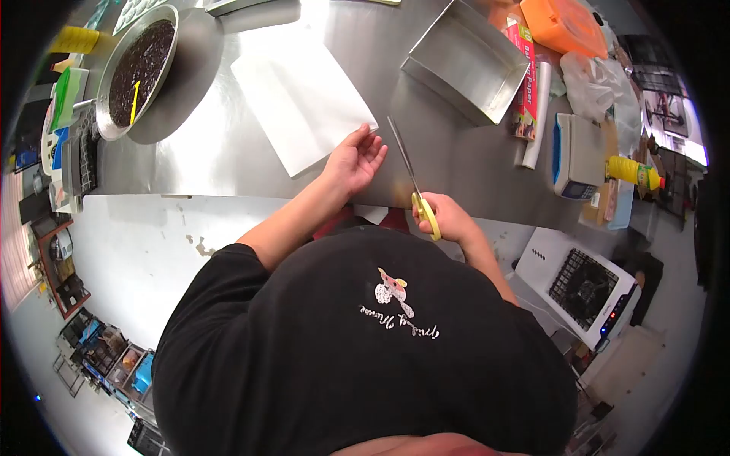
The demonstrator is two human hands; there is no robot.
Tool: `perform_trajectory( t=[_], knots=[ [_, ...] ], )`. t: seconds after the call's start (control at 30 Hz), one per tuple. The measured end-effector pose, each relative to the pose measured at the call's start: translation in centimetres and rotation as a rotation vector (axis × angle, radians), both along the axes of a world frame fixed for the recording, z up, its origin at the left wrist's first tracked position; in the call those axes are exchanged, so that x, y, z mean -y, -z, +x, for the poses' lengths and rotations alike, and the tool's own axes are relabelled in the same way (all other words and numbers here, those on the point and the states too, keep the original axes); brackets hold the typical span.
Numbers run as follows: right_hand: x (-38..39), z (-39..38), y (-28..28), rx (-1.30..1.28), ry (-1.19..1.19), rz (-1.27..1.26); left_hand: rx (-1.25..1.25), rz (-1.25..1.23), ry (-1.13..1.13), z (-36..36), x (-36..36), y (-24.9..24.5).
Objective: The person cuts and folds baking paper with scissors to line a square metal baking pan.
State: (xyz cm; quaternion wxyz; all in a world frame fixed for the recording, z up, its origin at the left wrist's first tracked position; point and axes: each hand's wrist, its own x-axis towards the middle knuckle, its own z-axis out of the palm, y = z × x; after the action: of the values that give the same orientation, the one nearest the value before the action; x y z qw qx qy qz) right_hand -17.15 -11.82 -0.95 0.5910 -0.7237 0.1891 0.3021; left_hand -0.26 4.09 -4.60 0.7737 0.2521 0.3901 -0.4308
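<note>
A white sheet of paper (304,106) lies on the steel table, its near right corner at the fingers of my left hand (355,161). That hand is palm up, with thumb and forefinger pinched on the corner. To its right, my right hand (446,216) is closed round the yellow handles of the scissors (411,171). The blades point away from me and stand beside the paper, not touching it.
A rectangular metal pan (468,64) sits beyond the scissors, with a red baking paper box (525,83) and a white roll (537,114) beside it. At right is a scale (576,156). A bowl of dark mixture (144,72) stands at left.
</note>
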Motion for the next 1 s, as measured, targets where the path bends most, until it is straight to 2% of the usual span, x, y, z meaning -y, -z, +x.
perform_trajectory(
  t=[0.07,0.2,1.0],
  knots=[
    [-0.9,-0.5,0.9,0.038,-0.007,0.099,-0.004,-0.004,0.008,0.1,0.0,-0.1],
    [-2.0,-0.3,0.5,0.043,-0.052,0.098,-0.012,-0.092,0.003,0.5,0.0,0.2],
    [-2.9,0.3,0.2,0.010,0.011,0.236,-0.019,-0.074,0.063,0.3,-1.1,0.3]
  ],
)
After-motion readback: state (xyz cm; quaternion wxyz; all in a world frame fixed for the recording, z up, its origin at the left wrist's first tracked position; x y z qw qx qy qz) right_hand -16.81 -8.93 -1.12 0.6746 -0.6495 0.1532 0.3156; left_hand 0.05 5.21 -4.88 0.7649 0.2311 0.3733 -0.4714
